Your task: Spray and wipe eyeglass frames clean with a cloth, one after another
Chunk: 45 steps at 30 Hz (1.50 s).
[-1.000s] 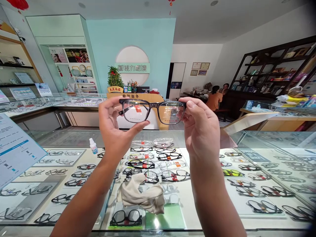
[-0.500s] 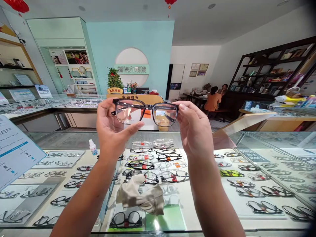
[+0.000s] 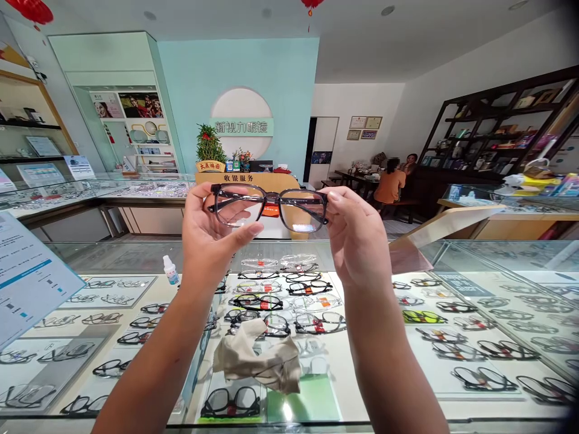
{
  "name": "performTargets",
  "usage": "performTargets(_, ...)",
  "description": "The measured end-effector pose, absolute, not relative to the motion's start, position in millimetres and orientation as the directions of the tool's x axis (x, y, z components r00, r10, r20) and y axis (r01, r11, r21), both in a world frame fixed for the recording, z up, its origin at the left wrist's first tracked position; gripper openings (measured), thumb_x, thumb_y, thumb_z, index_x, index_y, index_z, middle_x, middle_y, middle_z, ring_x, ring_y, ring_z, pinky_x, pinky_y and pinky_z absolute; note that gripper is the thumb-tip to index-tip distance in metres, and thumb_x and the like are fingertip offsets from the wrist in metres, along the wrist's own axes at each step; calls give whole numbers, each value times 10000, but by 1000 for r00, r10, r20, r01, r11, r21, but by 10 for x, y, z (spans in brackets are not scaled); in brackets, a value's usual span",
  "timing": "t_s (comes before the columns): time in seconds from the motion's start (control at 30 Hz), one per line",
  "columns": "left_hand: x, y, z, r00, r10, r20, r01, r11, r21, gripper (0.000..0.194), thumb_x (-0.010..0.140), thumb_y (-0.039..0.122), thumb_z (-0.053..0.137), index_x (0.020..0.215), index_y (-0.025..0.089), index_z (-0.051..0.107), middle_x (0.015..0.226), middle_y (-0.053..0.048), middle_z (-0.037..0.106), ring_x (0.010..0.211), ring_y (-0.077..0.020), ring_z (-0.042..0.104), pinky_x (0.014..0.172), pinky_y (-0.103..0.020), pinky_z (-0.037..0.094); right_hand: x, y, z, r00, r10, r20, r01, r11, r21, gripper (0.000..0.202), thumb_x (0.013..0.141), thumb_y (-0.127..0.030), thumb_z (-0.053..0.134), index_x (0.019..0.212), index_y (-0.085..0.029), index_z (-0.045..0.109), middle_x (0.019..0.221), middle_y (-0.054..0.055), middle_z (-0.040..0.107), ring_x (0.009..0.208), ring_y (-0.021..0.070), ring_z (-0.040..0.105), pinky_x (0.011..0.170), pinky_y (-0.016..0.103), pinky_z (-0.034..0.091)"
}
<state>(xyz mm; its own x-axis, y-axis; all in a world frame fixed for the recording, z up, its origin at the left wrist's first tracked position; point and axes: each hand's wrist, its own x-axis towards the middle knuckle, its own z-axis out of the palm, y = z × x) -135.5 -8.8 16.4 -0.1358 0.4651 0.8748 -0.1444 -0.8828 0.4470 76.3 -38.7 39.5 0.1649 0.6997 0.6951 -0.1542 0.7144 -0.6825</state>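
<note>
A pair of dark-framed eyeglasses (image 3: 272,198) is held up above the glass counter, lenses upright and its temples folded behind. My left hand (image 3: 212,223) grips its left end, with the fingers behind the lens and the thumb below the rim. At the other end, my right hand (image 3: 357,226) pinches the frame's corner between thumb and fingers. Below, a crumpled beige cloth (image 3: 257,358) lies on the counter top between my forearms. A small white bottle (image 3: 170,270) stands on the glass left of my left wrist.
Rows of eyeglasses (image 3: 256,301) lie inside the glass display counter. A printed sheet (image 3: 31,277) juts in at the left, and a wooden-edged panel (image 3: 446,228) stands at the right. Beyond are a cashier desk (image 3: 289,179) and a seated person in orange (image 3: 389,184).
Both hands keep their hold while the eyeglasses tilt slightly, the left end shifting a little right and down. The reflections in the lenses have changed.
</note>
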Motion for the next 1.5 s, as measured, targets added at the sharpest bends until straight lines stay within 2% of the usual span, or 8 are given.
performTargets(0.17, -1388, -58, 157, -70, 496, 866, -142, -864, 483, 785, 778, 472, 1024, 1355, 305, 518, 1225, -57, 764, 1047, -212, 822, 914, -324, 672, 738, -370, 402, 169, 721, 672, -199, 693, -694, 155, 940, -402, 731, 855, -272, 716, 924, 19, 739, 907, 206, 728, 881, 371, 592)
performTargets(0.37, -1439, -84, 194, -39, 502, 864, -99, -862, 497, 702, 784, 470, 1019, 1297, 300, 571, 1203, -48, 762, 1007, -192, 805, 888, -315, 670, 784, -354, 406, 150, 734, 663, -147, 679, -719, 114, 922, -367, 680, 881, -269, 723, 972, 29, 777, 964, 218, 736, 883, 369, 578)
performTargets(0.47, -1485, -136, 229, 49, 518, 854, -63, -851, 521, 737, 731, 388, 1059, 1318, 294, 624, 1204, -58, 771, 1018, -207, 799, 896, -331, 679, 869, -319, 408, 21, 766, 643, -128, 639, -758, 120, 917, -346, 693, 911, -264, 780, 1083, 41, 824, 1037, 224, 745, 943, 386, 572)
performTargets(0.57, -1512, -200, 250, 189, 533, 825, -26, -837, 547, 783, 706, 329, 1072, 1381, 292, 676, 1226, -84, 774, 1075, -242, 795, 912, -353, 697, 935, -279, 402, -182, 808, 560, -58, 559, -827, 169, 951, -414, 753, 918, -261, 818, 1177, 48, 845, 1102, 227, 741, 991, 398, 551)
performTargets(0.73, -1505, -237, 253, 234, 505, 831, -39, -849, 527, 797, 702, 279, 1071, 1408, 297, 702, 1235, -85, 768, 1124, -251, 789, 925, -341, 700, 948, -242, 368, -409, 773, 486, -48, 513, -857, 262, 932, -489, 836, 831, -247, 836, 955, 21, 840, 921, 192, 713, 912, 366, 529)
performTargets(1.0, -1526, -233, 276, 236, 488, 841, -33, -860, 509, 810, 675, 317, 1086, 1391, 284, 709, 1219, -92, 771, 1118, -260, 784, 894, -333, 701, 907, -278, 370, -437, 764, 475, -108, 479, -871, 273, 911, -518, 876, 856, -251, 890, 990, 43, 883, 915, 189, 768, 924, 362, 587)
performTargets(1.17, -1528, -242, 278, 247, 463, 851, -27, -875, 484, 819, 673, 322, 1090, 1396, 280, 706, 1266, -90, 764, 1170, -257, 771, 927, -311, 688, 886, -308, 396, -441, 769, 463, -135, 453, -881, 287, 864, -531, 916, 852, -245, 900, 898, 49, 873, 900, 209, 782, 915, 377, 609)
performTargets(1.5, -1510, -276, 275, 245, 473, 846, -41, -867, 497, 809, 697, 326, 1081, 1407, 287, 694, 1275, -87, 746, 1179, -256, 756, 932, -313, 662, 823, -330, 408, -353, 810, 468, -125, 455, -882, 181, 810, -435, 925, 758, -264, 891, 896, 47, 881, 839, 197, 752, 876, 362, 577)
